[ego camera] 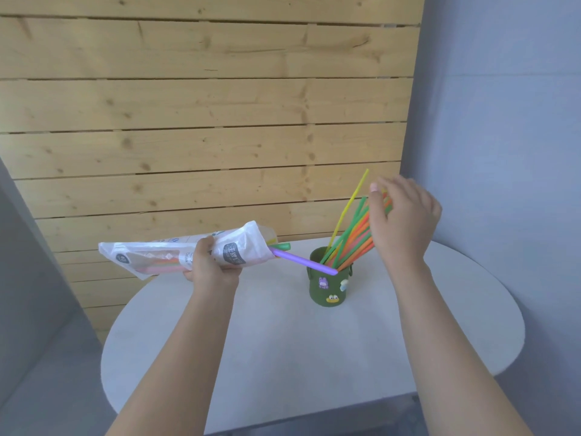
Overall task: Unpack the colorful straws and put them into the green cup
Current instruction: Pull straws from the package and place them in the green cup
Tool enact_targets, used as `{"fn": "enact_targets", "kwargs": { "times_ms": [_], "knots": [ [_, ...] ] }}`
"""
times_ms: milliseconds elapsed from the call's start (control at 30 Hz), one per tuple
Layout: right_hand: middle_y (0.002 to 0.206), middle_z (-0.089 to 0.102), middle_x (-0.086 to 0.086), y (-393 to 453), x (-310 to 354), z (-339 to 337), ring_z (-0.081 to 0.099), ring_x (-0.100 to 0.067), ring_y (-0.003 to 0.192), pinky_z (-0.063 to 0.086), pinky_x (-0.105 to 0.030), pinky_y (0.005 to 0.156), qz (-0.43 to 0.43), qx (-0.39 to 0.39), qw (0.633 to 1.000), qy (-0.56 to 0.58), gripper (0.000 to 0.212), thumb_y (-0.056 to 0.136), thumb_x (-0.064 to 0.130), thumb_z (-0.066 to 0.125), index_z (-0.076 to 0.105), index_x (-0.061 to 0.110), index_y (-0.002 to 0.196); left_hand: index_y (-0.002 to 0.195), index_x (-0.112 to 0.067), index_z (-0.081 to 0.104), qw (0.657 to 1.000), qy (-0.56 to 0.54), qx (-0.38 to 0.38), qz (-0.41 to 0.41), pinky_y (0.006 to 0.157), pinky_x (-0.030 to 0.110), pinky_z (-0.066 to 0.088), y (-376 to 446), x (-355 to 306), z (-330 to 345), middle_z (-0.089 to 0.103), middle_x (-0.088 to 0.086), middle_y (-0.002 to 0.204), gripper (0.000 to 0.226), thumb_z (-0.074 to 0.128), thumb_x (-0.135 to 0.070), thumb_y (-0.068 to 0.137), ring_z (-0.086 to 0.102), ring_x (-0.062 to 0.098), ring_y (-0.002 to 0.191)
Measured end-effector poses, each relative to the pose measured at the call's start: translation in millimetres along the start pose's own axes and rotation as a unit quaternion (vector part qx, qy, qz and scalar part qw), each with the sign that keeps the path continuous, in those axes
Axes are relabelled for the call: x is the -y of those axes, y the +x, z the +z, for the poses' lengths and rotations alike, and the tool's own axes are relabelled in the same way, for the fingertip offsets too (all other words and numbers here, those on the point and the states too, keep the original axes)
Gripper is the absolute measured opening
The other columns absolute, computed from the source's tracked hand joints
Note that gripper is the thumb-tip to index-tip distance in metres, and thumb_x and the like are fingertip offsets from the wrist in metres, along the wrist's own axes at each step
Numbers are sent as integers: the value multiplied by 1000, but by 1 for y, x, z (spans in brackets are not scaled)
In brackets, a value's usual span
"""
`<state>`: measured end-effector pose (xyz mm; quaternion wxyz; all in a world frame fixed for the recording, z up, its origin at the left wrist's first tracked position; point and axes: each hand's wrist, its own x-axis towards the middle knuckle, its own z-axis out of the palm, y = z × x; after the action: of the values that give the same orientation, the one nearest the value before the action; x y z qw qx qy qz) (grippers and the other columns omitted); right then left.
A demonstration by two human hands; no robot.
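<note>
Table: a smooth, pale grey tabletop [283, 341] with rounded ends, matte, in front of me.
Back wall: rough horizontal wooden planks [204, 105], knotty and light yellow, with thin dark gaps between them; plain grey walls stand to the left and right.
Green cup [328, 286]: a dark green cylinder standing upright on the far right part of the table, with small raised cartoon figures stuck on its side and little lugs at the rim.
Thin straws [352, 237]: a bundle of slim, glossy plastic tubes in green, orange and yellow, standing in the cup and fanning up and to the right; one yellow straw sticks up higher than the rest.
My right hand [404, 215]: raised above the cup, fingers curled loosely around the upper ends of the thin straws; I cannot tell how firmly it grips them.
Straw packet [185, 251]: a crinkly, translucent white plastic bag with printed labels, held in the air left of the cup, its open end pointing right.
My left hand [210, 262]: closed around the middle of the packet, thumb on top.
Purple straw [303, 262]: a thicker, smooth tube poking out of the packet's open end, its tip touching the cup's rim; a green straw end shows just behind it.
</note>
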<state>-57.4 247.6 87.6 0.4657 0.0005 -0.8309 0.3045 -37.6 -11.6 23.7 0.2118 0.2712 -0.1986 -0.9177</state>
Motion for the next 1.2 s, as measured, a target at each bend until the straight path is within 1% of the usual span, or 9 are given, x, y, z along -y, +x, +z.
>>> {"fn": "enact_targets", "kwargs": {
  "times_ms": [167,300,467,567,667,800,967,1067,1200],
  "knots": [
    [124,64,2,-2,8,-11,55,-21,116,30,-30,98,-10,-27,997,70,50,91,44,28,65,21,115,141,-21,40,1000,0,3,-7,53,33,56,-6,5,3,62,1,130,72,68,-18,75,68,21,86],
    [127,62,-1,-8,10,-2,53,-24,120,33,-37,99,-78,19,997,6,48,89,51,37,65,23,116,142,-21,40,1000,-5,14,-10,55,35,57,-9,8,5,61,1,132,78,69,-17,70,68,22,86],
    [115,66,-6,-3,-3,8,58,-33,106,41,-38,88,-78,18,997,24,35,91,31,43,68,17,109,141,-20,41,1000,-5,16,-12,54,34,56,-11,8,7,62,2,131,75,69,-17,72,68,22,86],
    [116,64,-11,1,-10,10,56,-35,107,43,-39,89,-70,28,996,38,29,89,21,50,68,11,110,140,-20,41,1000,-6,14,-12,54,34,56,-10,8,7,62,2,131,72,69,-17,74,68,22,87],
    [117,66,-8,1,-12,11,56,-34,111,41,-41,94,-83,24,996,-1,29,87,26,53,69,14,108,141,-21,41,1000,-1,14,-14,53,35,56,-10,8,7,63,1,130,72,68,-16,74,68,22,88],
    [114,68,-2,-3,-9,5,56,-32,115,26,-37,98,-117,-40,991,-47,30,82,38,57,71,22,103,140,-20,40,1000,15,18,-21,54,36,57,-11,11,9,63,2,129,71,68,-16,76,67,23,88],
    [104,68,0,-19,5,-5,44,-22,105,30,-37,90,-180,-64,981,-11,18,79,31,65,72,23,93,142,-21,40,999,30,29,-33,57,37,58,-15,15,8,62,3,131,72,67,-17,75,67,24,89],
    [93,67,-3,-32,11,-12,41,-20,96,30,-34,87,-212,-43,976,29,16,79,28,63,73,19,88,140,-21,41,998,37,33,-33,58,38,58,-20,12,5,62,3,129,71,68,-17,75,68,24,91],
    [89,65,-5,-51,15,-30,45,-20,91,36,-33,86,-209,-11,975,81,16,82,24,61,72,14,90,138,-21,41,998,47,29,-25,59,37,58,-29,0,-3,63,3,125,67,68,-18,77,69,23,93]
  ]
}}
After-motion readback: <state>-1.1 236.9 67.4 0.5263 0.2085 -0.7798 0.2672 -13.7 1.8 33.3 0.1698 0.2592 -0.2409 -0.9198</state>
